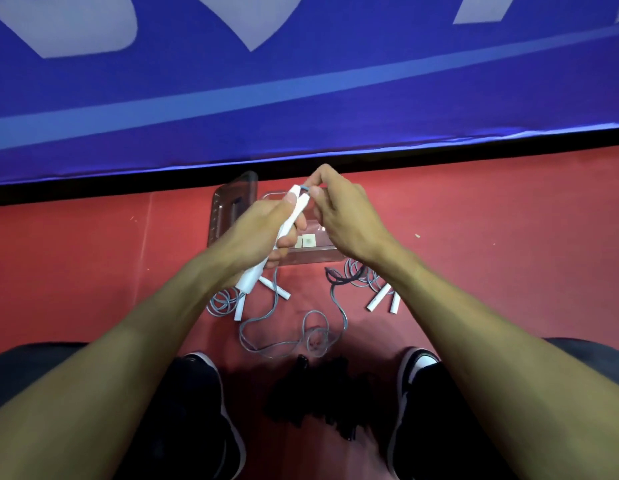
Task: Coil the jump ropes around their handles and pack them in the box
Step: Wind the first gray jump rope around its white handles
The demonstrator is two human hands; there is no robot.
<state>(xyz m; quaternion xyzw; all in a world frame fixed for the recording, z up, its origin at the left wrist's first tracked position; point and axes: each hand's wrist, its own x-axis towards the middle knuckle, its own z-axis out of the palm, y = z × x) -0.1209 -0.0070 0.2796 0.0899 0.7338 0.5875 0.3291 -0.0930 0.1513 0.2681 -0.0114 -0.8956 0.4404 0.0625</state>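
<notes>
Left hand (266, 226) gripping white handles (290, 216), right hand (339, 209) pinching grey rope (305, 187); banner lettering unreadable

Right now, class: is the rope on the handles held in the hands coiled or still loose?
Still loose. From the white handles gripped by the left hand, the grey rope trails in loops on the red floor.

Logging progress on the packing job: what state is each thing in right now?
Left hand: grips white handles.
Right hand: pinches rope at handle tips.
Held rope: uncoiled, trailing on floor.
Box: open, lid beside it.
Other ropes: loose on floor.
</notes>
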